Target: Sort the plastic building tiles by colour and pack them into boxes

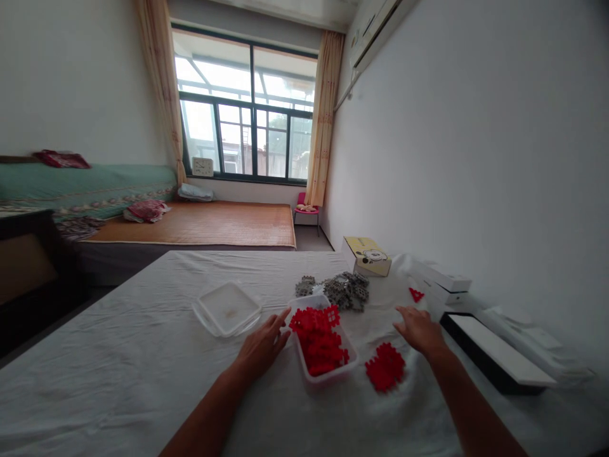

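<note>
A clear plastic container [353, 363] filled with red plastic building pieces [318, 343] stands on the white-covered table. My left hand [266, 339] is at its left side with the fingers stretched out and nothing in them; I cannot tell whether the fingertips touch the wall. My right hand [419, 327] is over the cloth to the right, fingers apart and holding nothing visible. Just beyond it lies a small red triangular piece [416, 294]. A cluster of red pieces [386, 367] lies between the container and my right forearm. Grey building pieces [345, 290] are heaped behind the container.
A clear lid [228, 309] lies on the cloth to the left. At the back stands a yellow box [367, 255] with a cartoon print. On the right are a black-edged white box [499, 350] and a white box [442, 282]. A bed [228, 223] stands beyond the table.
</note>
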{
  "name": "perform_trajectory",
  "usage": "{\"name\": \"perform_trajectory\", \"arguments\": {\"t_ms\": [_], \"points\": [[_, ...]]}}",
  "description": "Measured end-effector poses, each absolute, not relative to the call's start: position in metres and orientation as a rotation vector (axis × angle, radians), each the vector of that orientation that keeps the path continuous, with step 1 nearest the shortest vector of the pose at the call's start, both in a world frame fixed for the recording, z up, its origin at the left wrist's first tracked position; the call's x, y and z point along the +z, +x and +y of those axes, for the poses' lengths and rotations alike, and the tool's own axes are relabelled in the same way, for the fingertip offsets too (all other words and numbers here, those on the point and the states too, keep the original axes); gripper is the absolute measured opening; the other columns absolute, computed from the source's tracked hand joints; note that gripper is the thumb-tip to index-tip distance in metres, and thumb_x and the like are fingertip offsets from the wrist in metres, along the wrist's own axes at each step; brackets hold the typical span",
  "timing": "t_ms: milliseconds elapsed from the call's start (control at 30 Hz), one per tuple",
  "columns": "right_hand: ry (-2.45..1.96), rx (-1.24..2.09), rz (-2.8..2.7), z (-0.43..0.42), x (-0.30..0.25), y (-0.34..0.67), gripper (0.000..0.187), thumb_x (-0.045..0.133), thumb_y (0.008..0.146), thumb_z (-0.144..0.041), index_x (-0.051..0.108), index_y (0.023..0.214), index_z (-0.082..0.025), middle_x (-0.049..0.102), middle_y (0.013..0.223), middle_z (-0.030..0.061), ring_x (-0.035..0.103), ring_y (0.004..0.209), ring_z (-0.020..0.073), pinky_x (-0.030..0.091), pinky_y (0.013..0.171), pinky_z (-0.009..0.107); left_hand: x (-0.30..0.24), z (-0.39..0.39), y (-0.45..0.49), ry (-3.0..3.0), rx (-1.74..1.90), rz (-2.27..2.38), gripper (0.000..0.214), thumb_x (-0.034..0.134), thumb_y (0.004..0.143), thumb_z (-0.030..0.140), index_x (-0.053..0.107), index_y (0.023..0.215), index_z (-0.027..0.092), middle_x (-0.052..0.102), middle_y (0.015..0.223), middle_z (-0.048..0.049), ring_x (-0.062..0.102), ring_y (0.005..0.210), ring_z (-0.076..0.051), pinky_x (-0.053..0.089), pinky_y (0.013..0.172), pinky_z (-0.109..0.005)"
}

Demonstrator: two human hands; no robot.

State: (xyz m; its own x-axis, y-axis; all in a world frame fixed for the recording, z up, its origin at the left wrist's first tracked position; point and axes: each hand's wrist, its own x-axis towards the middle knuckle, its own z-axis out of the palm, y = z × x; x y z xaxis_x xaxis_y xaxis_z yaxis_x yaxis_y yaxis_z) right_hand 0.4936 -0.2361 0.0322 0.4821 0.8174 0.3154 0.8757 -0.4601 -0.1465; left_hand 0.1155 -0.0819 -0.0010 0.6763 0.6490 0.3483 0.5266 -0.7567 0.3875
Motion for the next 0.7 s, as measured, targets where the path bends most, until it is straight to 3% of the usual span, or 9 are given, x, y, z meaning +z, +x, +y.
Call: {"name": "perform_trajectory", "arguments": {"t_ms": [100,267,400,467,567,700], "points": [[-2.563,-0.118,-1.439,-0.259,0.008,0.533,0.037,0.055,0.074,-0.024,0.063,0.110,-0.018,0.066,0.107,0.0141,0.060,0.099,0.0288,0.044,0.086,0.042,-0.002,-0.082,0.118,2.634,0.687,0.924,0.050,0.035,0.094,0.038,0.025,0.143,0.031,0.061,0.111,-0.0052,0.062,0.091,-0.017,0.050,0.074,-0.027],[-2.205,0.167,-1.488,-0.269,0.008,0.501,0.049,0.053,0.076,-0.033,0.055,0.122,-0.018,0.065,0.105,0.0094,0.062,0.080,0.0189,0.048,0.078,0.031,0.000,-0.081,0.119,2.611,0.743,0.876,0.048,0.037,0.094,0.036,0.030,0.142,0.031,0.062,0.105,-0.0040,0.063,0.084,-0.015,0.051,0.072,-0.026],[-2.071,0.298,-1.648,-0.270,0.011,0.453,0.057,0.067,0.065,-0.043,0.061,0.118,-0.022,0.058,0.125,0.0104,0.050,0.116,0.0274,0.040,0.095,0.036,0.013,-0.087,0.116,2.583,0.943,0.770,0.038,0.038,0.094,0.032,0.047,0.131,0.028,0.062,0.101,-0.0048,0.061,0.084,-0.014,0.051,0.074,-0.026],[-2.144,0.293,-1.660,-0.271,0.008,0.441,0.064,0.074,0.057,-0.043,0.063,0.117,-0.024,0.053,0.132,0.0111,0.044,0.122,0.0317,0.037,0.098,0.041,0.022,-0.094,0.115,2.583,1.042,0.659,0.033,0.039,0.094,0.029,0.055,0.123,0.026,0.061,0.102,-0.0065,0.059,0.092,-0.016,0.050,0.082,-0.029],[-2.159,0.312,-1.665,-0.271,0.006,0.438,0.062,0.075,0.057,-0.039,0.063,0.116,-0.026,0.060,0.122,0.0084,0.053,0.109,0.0291,0.040,0.094,0.040,0.033,-0.103,0.117,2.647,1.015,0.480,0.032,0.039,0.095,0.028,0.060,0.119,0.026,0.062,0.106,-0.0071,0.055,0.103,-0.019,0.047,0.091,-0.034],[-2.145,0.228,-1.666,-0.268,0.010,0.437,0.048,0.073,0.056,-0.031,0.067,0.103,-0.023,0.064,0.101,0.0062,0.057,0.095,0.0252,0.044,0.085,0.034,0.029,-0.105,0.123,2.798,0.863,0.515,0.035,0.039,0.095,0.030,0.053,0.127,0.032,0.059,0.122,-0.0030,0.045,0.121,-0.021,0.040,0.101,-0.040]]}}
